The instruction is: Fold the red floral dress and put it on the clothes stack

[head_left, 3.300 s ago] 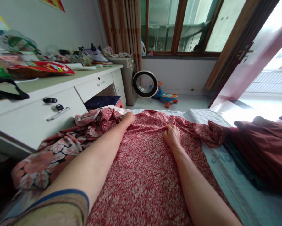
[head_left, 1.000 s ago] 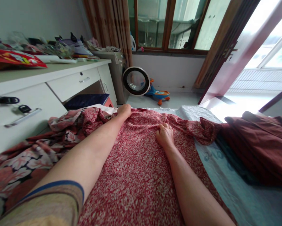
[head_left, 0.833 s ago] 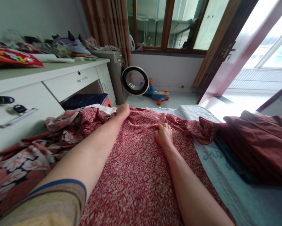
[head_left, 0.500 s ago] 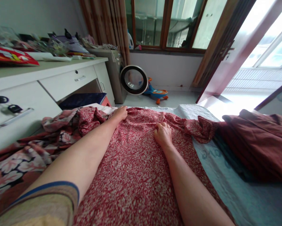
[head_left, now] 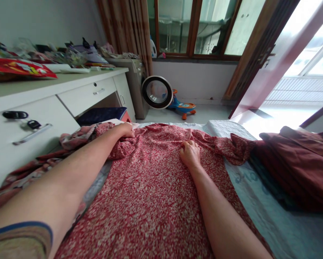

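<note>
Your red garment (head_left: 150,201) lies centre on the blue sheet (head_left: 258,201), near part approx. flat, not yet folded. Your R hand (head_left: 190,153) curls on it; farther, your L hand (head_left: 126,130)'s at the bunched L sleeve (head_left: 125,147); can't tell if either grip's pinching. R sleeve (head_left: 237,149)'s unstraightened too.

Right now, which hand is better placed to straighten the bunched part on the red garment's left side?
Probably the left hand: it is at that bunched part, seemingly touching it. The right hand lies farther off, fingers curled on the red garment toward its other side.
</note>
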Available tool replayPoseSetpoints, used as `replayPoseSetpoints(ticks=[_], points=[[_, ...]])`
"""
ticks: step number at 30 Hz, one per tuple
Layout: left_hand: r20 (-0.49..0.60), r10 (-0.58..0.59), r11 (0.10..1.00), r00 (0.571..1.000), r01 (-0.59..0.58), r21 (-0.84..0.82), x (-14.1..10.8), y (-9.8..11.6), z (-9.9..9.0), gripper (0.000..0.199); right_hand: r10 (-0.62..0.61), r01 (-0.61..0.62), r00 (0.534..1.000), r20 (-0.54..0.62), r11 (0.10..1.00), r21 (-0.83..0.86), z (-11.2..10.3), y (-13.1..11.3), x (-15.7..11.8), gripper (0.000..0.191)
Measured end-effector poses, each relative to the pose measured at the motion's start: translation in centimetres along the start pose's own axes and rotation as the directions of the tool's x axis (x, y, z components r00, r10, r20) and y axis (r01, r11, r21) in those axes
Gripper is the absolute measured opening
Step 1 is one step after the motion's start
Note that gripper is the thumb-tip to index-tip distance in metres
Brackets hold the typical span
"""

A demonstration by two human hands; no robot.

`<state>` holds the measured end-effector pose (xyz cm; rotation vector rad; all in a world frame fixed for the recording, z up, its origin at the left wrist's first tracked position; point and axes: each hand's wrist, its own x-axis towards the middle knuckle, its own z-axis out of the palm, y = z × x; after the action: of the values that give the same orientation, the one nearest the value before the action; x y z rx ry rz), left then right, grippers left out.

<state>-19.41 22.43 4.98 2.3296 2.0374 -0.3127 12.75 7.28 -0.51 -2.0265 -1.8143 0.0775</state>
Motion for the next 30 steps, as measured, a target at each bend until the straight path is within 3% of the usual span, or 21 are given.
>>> replayPoseSetpoints(ticks=[6, 11, 15, 17, 19, 21, 26, 30], points=[[-0.170, 0.029, 0.991, 0.985, -0.006, 0.131, -1.2, -0.3, 0.7, 0.032, -0.009, 0.009, 1.000, -0.009, 1.000, 0.012, 0.0, 0.1, 0.0, 0.025], [-0.238, 0.091, 0.977, 0.967, -0.040, 0.210, -2.4, -0.7, 0.9, 0.030, -0.011, 0.011, 1.000, -0.008, 1.000, 0.013, -0.1, 0.0, 0.0, 0.026], [-0.442, 0.228, 0.960, 0.868, -0.126, 0.248, -4.6, 0.4, 0.8, 0.029, -0.004, 0.004, 1.000, -0.004, 1.000, 0.021, -0.3, 0.0, 0.0, 0.025], [-0.407, 0.340, 0.937, 0.848, -0.267, 0.226, -6.0, 1.4, 0.6, 0.027, -0.005, 0.005, 1.000, -0.002, 1.000, 0.028, -0.3, 0.0, 0.0, 0.026], [-0.265, 0.461, 0.886, 0.847, -0.424, 0.188, -7.7, 2.1, 0.7, 0.025, -0.006, 0.007, 1.000, -0.003, 0.999, 0.033, -0.3, 0.0, 0.0, 0.026], [-0.159, 0.511, 0.855, 0.845, -0.479, 0.199, -9.3, 2.1, 0.9, 0.022, -0.007, 0.007, 1.000, -0.006, 0.999, 0.033, -0.3, 0.0, 0.0, 0.026], [-0.160, 0.420, 0.880, 0.893, -0.359, 0.310, -11.4, -0.2, 1.6, 0.023, -0.003, 0.003, 1.000, 0.002, 1.000, 0.030, -0.4, 0.1, -0.1, 0.026], [-0.171, 0.354, 0.908, 0.920, -0.294, 0.299, -11.8, -2.1, 1.1, 0.023, -0.003, 0.003, 1.000, 0.003, 0.999, 0.035, -0.3, 0.1, -0.1, 0.026]])
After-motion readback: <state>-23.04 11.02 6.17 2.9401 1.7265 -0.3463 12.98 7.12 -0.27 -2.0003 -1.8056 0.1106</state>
